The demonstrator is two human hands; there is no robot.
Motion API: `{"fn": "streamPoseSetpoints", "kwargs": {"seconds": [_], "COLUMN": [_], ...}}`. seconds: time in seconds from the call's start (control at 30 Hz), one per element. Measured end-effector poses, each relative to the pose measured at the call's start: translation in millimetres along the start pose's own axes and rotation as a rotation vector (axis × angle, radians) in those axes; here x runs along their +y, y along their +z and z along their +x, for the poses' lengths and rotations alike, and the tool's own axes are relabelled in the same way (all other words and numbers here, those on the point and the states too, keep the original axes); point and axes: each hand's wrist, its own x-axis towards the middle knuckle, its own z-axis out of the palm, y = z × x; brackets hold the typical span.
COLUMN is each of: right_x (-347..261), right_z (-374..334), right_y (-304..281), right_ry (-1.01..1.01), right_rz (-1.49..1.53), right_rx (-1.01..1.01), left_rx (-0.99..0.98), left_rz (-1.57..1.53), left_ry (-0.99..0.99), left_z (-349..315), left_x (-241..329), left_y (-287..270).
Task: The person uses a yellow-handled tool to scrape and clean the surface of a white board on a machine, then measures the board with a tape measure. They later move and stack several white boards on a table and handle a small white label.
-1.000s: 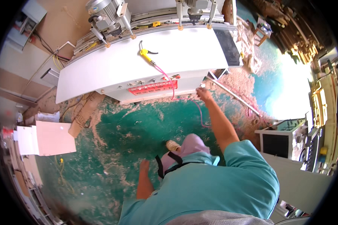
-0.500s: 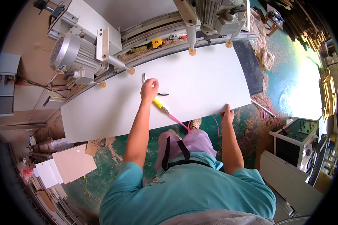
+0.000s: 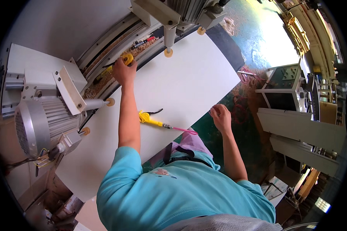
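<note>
My left hand (image 3: 124, 72) reaches to the rail of the machine, its fingers closed on a yellow tape measure (image 3: 127, 58). A yellow air blow gun (image 3: 151, 119) with a black nozzle and a pink hose lies on the large white panel (image 3: 189, 73), beside my left forearm. Just off the panel's near right edge hovers my right hand (image 3: 221, 118), fingers loosely bent and apart, holding nothing. A yellow-and-black tool (image 3: 102, 75), perhaps a knife, rests in the sawdust left of the tape measure.
A silver motor (image 3: 42, 121) with round tan pads stands over the panel's left end; a second motor unit (image 3: 185, 11) overhangs the far side. Red and dark pens (image 3: 143, 42) lie on the rail amid wood shavings. A control box (image 3: 283, 86) stands at the right.
My left hand has let go of the blow gun and moved across to the tape measure. My right hand has come off the panel's edge. The view has turned rightward.
</note>
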Motion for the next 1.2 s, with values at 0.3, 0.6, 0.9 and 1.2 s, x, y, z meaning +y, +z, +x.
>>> {"fn": "streamPoseSetpoints", "kwargs": {"seconds": [0.3,0.6,0.9,1.2], "right_x": [-66,2,120,121], "right_z": [-6,-41,-39,-80], "right_y": [67,38,-6,40], "right_ry": [-0.140,0.009,0.427,0.438], "right_rz": [0.135,-0.189,-0.284,-0.238], "right_rx": [-0.526,-0.309,-0.167,0.038], "left_rx": [-1.216,-1.292,0.013,0.024], "left_rz": [-1.008,-1.133,-0.258,0.021], "left_ry": [0.093,-0.195,0.387,0.384], "left_z": [-212,-225,-22,-30], "left_x": [65,41,36,42], "left_y": [-67,-1,113,137]}}
